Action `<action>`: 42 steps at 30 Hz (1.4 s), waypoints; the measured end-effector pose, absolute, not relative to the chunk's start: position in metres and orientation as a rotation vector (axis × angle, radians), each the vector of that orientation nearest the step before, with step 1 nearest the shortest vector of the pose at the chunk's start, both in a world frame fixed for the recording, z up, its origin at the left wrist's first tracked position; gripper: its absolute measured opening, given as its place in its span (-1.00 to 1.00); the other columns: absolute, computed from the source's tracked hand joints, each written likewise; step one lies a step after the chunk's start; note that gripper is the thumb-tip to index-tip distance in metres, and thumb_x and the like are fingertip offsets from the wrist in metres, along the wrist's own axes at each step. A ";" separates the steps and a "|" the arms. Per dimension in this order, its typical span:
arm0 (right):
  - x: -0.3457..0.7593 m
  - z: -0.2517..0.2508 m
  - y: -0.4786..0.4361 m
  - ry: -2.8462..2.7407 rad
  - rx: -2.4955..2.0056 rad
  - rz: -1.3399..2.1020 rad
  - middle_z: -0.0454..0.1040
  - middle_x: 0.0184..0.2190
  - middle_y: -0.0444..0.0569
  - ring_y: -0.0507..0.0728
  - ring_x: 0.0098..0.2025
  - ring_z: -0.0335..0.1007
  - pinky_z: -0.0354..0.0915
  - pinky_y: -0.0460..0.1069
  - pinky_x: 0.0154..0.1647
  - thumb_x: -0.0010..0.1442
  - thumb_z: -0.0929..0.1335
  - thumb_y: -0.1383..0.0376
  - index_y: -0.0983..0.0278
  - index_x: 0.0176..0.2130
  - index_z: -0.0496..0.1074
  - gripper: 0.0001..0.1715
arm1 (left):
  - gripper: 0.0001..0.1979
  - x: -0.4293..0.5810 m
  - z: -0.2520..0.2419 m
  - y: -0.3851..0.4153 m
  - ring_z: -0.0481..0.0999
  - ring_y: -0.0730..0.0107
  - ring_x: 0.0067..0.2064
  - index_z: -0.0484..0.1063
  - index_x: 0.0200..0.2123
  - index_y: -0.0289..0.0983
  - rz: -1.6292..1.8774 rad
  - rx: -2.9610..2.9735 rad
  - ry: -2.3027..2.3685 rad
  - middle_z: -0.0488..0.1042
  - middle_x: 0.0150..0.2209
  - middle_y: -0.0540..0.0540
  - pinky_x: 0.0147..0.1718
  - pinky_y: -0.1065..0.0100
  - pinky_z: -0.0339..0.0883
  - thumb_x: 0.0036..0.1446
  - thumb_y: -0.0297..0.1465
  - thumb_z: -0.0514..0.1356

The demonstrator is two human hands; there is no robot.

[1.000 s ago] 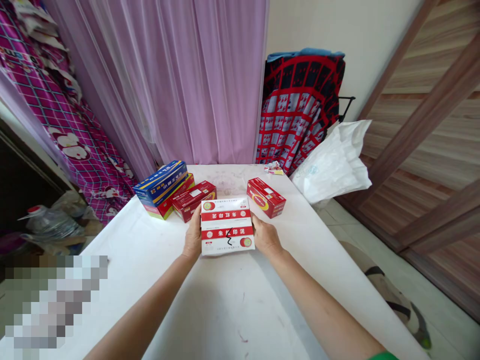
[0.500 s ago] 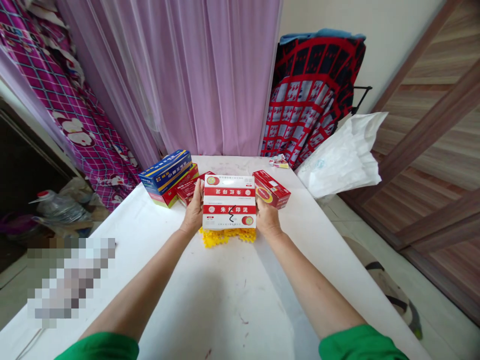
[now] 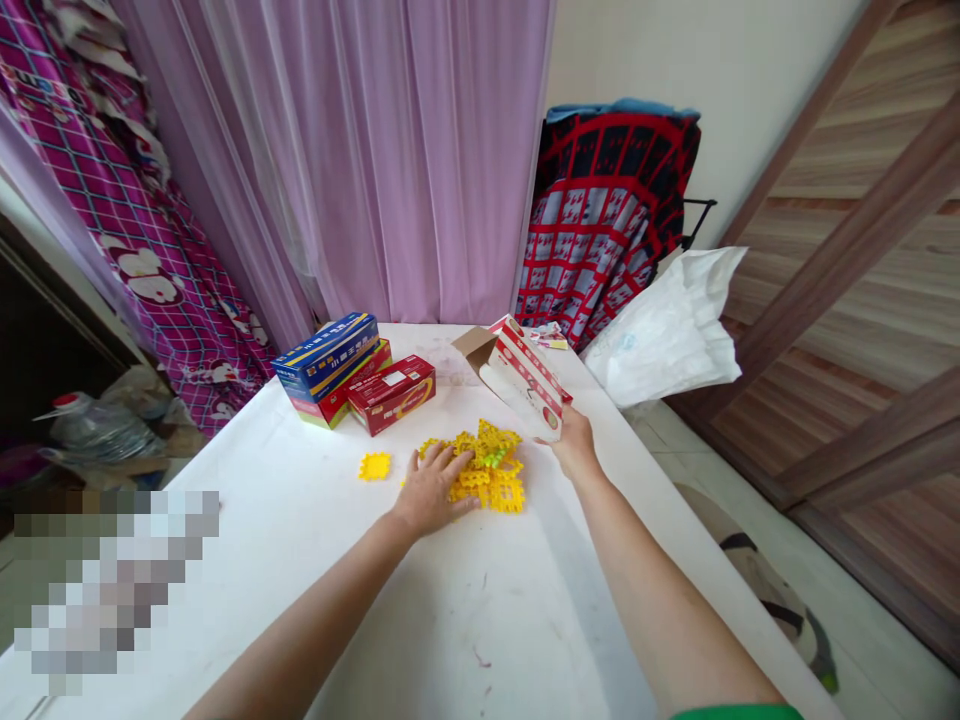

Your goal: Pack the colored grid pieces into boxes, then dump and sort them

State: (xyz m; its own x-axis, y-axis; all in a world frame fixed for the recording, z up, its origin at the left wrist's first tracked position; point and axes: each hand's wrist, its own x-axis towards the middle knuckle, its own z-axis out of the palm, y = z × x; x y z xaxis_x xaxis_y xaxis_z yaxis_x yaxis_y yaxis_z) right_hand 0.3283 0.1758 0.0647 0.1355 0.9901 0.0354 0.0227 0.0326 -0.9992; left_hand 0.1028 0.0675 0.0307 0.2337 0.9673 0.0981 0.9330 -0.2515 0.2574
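Observation:
My right hand (image 3: 574,447) grips the corner of a white and red ink-paste carton (image 3: 523,375), which is tilted up with its flap end open. A loose heap of yellow interlocking plastic pieces (image 3: 484,468) lies on the white table (image 3: 300,560) between my hands. My left hand (image 3: 433,490) rests with fingers spread against the heap's left side, holding nothing. One yellow piece (image 3: 374,466) lies apart to the left. A blue box (image 3: 326,355) sits on a red box (image 3: 352,392), with another red box (image 3: 391,395) beside them.
A white plastic bag (image 3: 664,330) sits beyond the table's right edge, and a small crumpled packet (image 3: 551,336) lies at the far edge. Purple curtains (image 3: 390,150) hang behind. A plastic bottle (image 3: 97,433) stands low at left, below the table.
The carton has moved up and away, now tilted and open. The yellow pieces it covered now lie spread on the table. My left hand has let go of the carton and moved to the heap.

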 end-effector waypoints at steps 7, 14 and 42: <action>0.335 0.082 0.166 -1.086 -1.357 1.231 0.51 -0.50 -0.11 0.04 -0.51 0.41 0.33 -0.15 -0.65 -0.14 0.44 0.41 0.27 -0.41 0.41 -0.81 | -0.24 0.058 0.025 0.034 0.21 -0.20 0.27 0.23 0.26 -0.16 0.382 2.403 1.962 0.41 0.15 -0.26 0.22 -0.34 -0.15 0.03 0.02 0.21; 0.318 0.110 0.158 -1.014 -1.389 1.500 0.43 -0.59 -0.18 -0.02 -0.59 0.34 0.31 -0.17 -0.67 -0.04 0.41 0.43 0.26 -0.45 0.36 -0.86 | -0.29 0.053 0.040 0.019 0.24 -0.12 0.27 0.04 0.34 -0.23 0.421 2.158 2.336 0.41 0.16 -0.28 0.20 -0.31 -0.06 0.19 -0.13 0.10; 0.310 0.095 0.142 -0.894 -1.254 1.699 0.39 -0.63 -0.26 -0.03 -0.67 0.34 0.27 -0.17 -0.71 0.01 0.38 0.44 0.25 -0.47 0.30 -0.84 | -0.65 0.039 0.023 0.038 0.36 0.07 0.20 0.48 0.00 -0.13 0.899 2.209 2.163 0.48 0.10 -0.15 0.22 -0.17 0.05 0.23 -0.26 0.03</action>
State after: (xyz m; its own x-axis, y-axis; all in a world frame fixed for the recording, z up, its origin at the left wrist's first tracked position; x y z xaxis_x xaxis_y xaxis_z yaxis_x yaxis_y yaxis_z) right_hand 0.3103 0.1420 0.0955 -0.1645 0.9101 -0.3804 -0.2017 -0.4086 -0.8902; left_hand 0.0393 0.0377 0.0227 -0.0569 0.8986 0.4351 0.9424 -0.0956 0.3205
